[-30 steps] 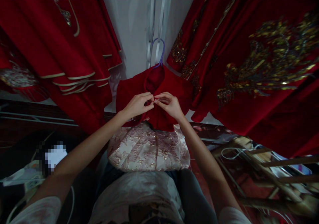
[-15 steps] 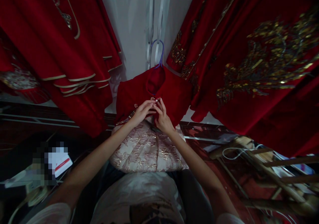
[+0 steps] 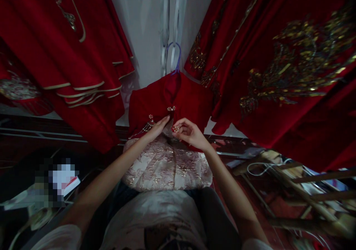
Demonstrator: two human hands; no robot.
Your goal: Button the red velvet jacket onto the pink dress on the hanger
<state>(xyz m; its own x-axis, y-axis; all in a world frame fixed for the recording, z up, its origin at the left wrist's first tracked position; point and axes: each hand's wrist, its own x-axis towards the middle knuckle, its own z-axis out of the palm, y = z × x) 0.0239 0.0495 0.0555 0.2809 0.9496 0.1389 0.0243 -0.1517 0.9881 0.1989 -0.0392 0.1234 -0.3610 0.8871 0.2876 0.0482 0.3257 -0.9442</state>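
Observation:
A small red velvet top (image 3: 191,101) hangs from a purple hanger (image 3: 175,55) straight ahead, over a pale pink brocade skirt (image 3: 167,166). One beaded clasp (image 3: 171,108) sits closed near the collar. A second one (image 3: 150,118) lies lower left. My left hand (image 3: 157,128) rests flat on the top's front edge, fingers stretched. My right hand (image 3: 189,132) pinches a beaded clasp (image 3: 175,128) just below the first, fingers curled.
Large red garments with gold trim (image 3: 83,57) hang on the left. Others with gold embroidery (image 3: 292,68) hang on the right. A white wall with two vertical rails (image 3: 167,20) is behind. Wooden frames and white cord (image 3: 292,183) lie lower right.
Both hands have dropped from the collar clasp to a lower spot on the front. The collar clasp now shows closed and uncovered. My left hand has flattened out.

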